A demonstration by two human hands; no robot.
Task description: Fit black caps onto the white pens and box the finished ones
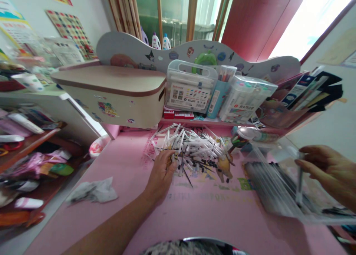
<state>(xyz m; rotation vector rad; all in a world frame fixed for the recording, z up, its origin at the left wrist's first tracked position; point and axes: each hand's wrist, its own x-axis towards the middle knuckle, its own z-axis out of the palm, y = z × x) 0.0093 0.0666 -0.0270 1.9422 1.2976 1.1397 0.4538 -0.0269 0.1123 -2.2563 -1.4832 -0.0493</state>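
Bare left forearm, left hand (pixel 162 171), right hand (pixel 328 173), no sleeves, rings or watch

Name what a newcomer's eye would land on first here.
First, the heap of white pens scattered mid-desk on the pink mat, with the left hand reaching into its near edge. Next, the clear box at right, where the right hand holds a pen over it. Behind, marker cases line the shelf.
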